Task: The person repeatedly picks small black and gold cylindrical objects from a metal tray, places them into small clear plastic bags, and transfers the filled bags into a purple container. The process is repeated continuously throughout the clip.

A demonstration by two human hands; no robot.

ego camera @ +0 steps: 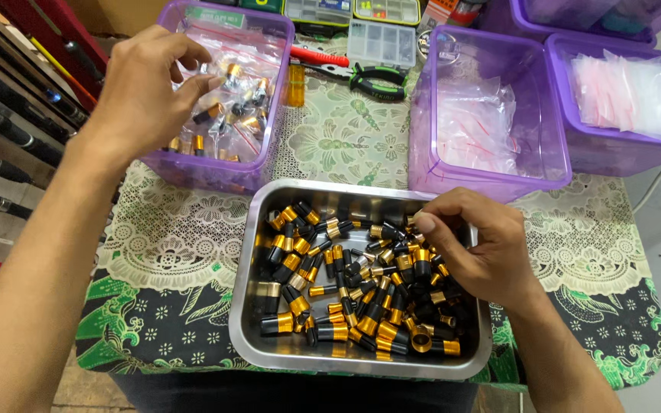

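A steel tray (258, 336) in front of me holds several small black-and-gold cylindrical parts (346, 298). My right hand (480, 252) rests over the tray's right side, fingers curled down among the parts; whether it grips one is hidden. My left hand (147, 92) hovers over a purple plastic bin (216, 172) at the upper left, fingers loosely bent and apart, holding nothing I can see. That bin contains small clear bags (231, 99) with black-and-gold parts inside.
A second purple bin (491, 180) with empty clear bags stands right of centre, a third (621, 157) further right. Pliers (365, 76) with green-black handles and clear compartment boxes (380, 42) lie at the back. A lace cloth (170, 245) covers the table; rods lean at left.
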